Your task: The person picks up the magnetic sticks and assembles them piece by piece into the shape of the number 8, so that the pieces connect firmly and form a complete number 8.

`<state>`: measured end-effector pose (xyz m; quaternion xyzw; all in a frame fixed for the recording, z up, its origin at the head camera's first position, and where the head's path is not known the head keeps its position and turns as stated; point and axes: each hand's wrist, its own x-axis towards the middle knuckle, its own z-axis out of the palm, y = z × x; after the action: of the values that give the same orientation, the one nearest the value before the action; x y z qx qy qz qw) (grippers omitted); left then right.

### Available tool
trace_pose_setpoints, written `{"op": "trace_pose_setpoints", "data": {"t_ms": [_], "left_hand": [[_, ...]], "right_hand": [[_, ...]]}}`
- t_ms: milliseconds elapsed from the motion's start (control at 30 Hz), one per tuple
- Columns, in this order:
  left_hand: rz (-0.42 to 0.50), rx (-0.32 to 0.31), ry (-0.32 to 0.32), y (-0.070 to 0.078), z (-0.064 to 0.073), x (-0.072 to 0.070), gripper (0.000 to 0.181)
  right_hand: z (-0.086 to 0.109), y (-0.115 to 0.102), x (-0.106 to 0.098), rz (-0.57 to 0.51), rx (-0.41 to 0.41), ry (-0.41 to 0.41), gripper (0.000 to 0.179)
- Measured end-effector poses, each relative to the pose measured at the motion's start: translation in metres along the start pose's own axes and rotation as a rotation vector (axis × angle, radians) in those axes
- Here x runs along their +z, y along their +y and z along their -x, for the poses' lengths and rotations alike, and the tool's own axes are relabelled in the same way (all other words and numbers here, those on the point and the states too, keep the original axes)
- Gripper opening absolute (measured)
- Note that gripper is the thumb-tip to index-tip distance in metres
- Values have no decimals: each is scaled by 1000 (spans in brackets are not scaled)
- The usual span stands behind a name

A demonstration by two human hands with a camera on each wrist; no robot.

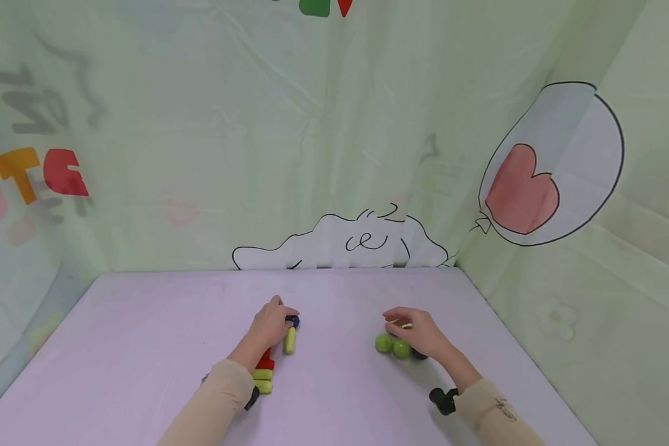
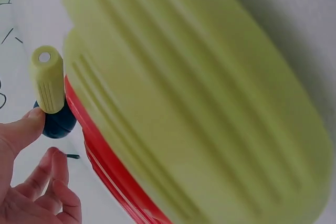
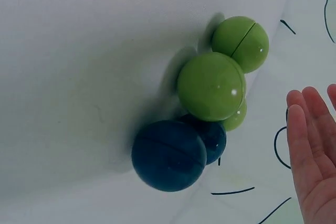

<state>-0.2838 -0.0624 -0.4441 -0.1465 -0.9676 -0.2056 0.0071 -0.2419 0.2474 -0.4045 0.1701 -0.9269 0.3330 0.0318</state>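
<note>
My left hand [image 1: 269, 323] is beside a dark blue ball [image 2: 56, 124]. Its thumb tip touches the ball, while the other fingers bend loosely below it, apart from it. A yellow-green ribbed cylinder [image 1: 290, 341] with a hole in its end lies against the ball on the near side. Above the balls on the right hovers my right hand [image 1: 422, 331], fingers extended and holding nothing. Under it, green balls [image 3: 211, 86] with seam lines cluster with dark blue balls [image 3: 169, 155].
Near the left wrist lie more yellow-green ribbed pieces [image 1: 263, 386] and red ribbed pieces [image 1: 265, 364], side by side. The table [image 1: 334, 396] has a pale lilac cover. Behind it hangs a printed curtain [image 1: 201, 124], and another covers the right side.
</note>
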Motion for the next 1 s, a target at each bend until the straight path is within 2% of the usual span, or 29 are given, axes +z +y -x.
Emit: {"op": "trace_pose_setpoints", "data": {"t_ms": [133, 300, 567, 833, 1000], "left_hand": [[37, 11, -6, 0, -1, -1, 25], [103, -17, -65, 0, -1, -2, 27], [110, -6, -89, -1, 0, -2, 28], [135, -4, -94, -3, -1, -2, 28], [154, -33, -112, -3, -4, -3, 29]], "right_hand": [[3, 1, -3, -1, 26, 25, 23], [7, 7, -5, -12, 49, 37, 26], [18, 26, -7, -36, 52, 52, 34], [30, 32, -14, -79, 74, 54, 38], [33, 37, -16, -69, 122, 50, 40]]}}
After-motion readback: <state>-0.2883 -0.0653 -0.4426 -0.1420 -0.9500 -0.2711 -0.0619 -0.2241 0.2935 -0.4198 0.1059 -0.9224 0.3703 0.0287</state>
